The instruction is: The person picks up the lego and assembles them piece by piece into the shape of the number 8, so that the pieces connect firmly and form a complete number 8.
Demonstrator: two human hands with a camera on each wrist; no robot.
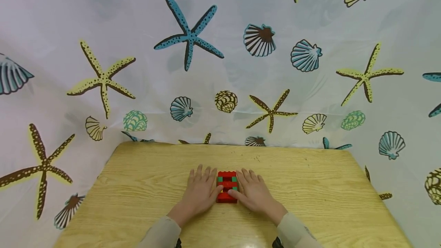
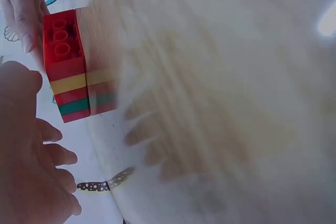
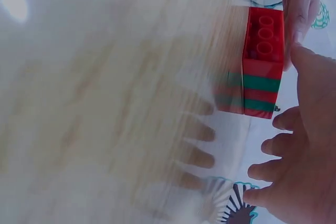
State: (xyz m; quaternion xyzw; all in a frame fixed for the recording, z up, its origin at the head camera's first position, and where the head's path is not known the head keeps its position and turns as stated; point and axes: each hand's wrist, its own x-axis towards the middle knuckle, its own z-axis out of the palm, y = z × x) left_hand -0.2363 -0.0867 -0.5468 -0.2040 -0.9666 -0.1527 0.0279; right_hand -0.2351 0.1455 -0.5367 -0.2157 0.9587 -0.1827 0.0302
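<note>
A small stack of toy building bricks (image 1: 227,198) lies on the table between both hands. Most bricks are red, with green pieces between them; a yellow layer shows in the left wrist view on the stack (image 2: 68,83). Hollow tubes on a brick's underside face the wrist cameras. To the left of the stack is my left hand (image 1: 199,192), fingers straight and spread forward, thumb tip overlapping the stack's edge in the head view. My right hand (image 1: 256,194) mirrors it on the right side, its thumb also reaching over the near bricks. Neither hand grips the stack.
The wooden table (image 1: 155,175) has a glossy top that reflects the bricks and fingers. Behind it and along both sides hangs a white curtain (image 1: 220,75) printed with starfish and shells. Long light sleeves (image 1: 162,232) cover the forearms.
</note>
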